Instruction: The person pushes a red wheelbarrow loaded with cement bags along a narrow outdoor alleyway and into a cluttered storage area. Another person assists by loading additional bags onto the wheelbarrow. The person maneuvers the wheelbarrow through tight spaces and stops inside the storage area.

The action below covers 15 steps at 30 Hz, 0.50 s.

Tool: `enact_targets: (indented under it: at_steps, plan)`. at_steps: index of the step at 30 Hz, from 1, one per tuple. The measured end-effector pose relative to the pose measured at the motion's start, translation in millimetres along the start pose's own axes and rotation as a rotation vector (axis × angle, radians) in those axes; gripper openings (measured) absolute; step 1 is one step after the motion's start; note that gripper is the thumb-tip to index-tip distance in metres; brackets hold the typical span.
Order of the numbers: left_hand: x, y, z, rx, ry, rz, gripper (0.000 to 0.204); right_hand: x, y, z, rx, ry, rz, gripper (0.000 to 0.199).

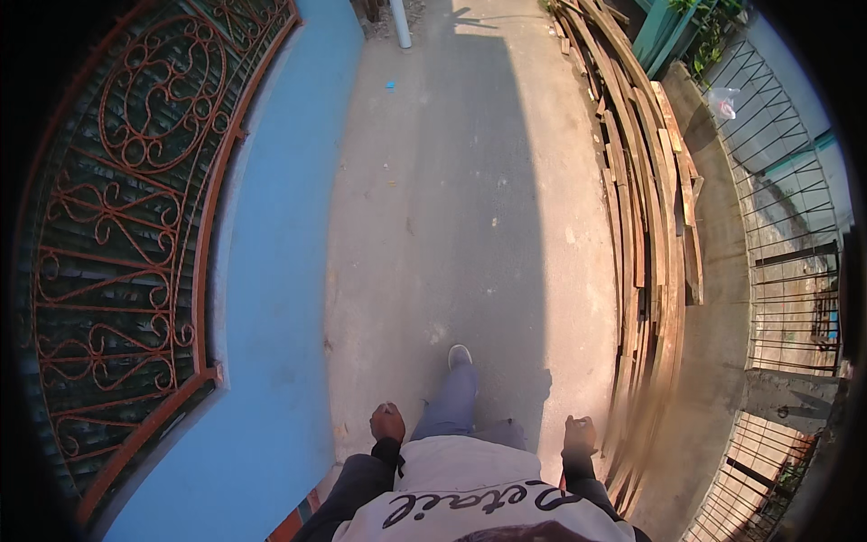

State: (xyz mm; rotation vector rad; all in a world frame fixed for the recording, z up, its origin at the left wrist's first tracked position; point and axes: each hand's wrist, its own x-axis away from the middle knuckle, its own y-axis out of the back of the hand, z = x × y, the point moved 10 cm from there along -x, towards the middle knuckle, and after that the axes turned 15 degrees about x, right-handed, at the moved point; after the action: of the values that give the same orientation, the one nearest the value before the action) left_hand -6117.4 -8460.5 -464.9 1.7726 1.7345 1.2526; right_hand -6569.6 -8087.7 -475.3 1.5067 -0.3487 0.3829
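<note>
My left hand [387, 423] hangs beside my body at the lower middle, its fingers curled into a loose fist with nothing showing in it. It is on the side of the blue wall [262, 271] and apart from it. My right hand [580, 435] is at my other side, also closed, and I see no object in it. The nearest thing to it is a long stack of wooden planks [643, 244], which it does not visibly touch. One shoe [460, 356] is stretched forward on the paved lane [470, 181].
A rust-red metal grille [108, 298] tops the blue wall. Right of the planks runs a low concrete wall [718, 325] with a dark wire fence [795, 316], a plastic bag [722, 102] hanging there. A pale pipe [400, 25] stands far ahead. Shade covers part of the lane.
</note>
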Motion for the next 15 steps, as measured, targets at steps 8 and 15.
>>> enact_targets:
  at_steps: [8, 15]
  plan:
    - [-176.6, -32.1, -159.0, -0.031, -0.009, -0.065, 0.034, -125.2, 44.7, 214.1, 0.02, -0.001, 0.1, 0.031]
    - [-331.3, -78.7, -306.1, -0.023, -0.021, -0.049, 0.035, -234.0, 94.5, 387.5, 0.076, 0.028, 0.067, 0.032]
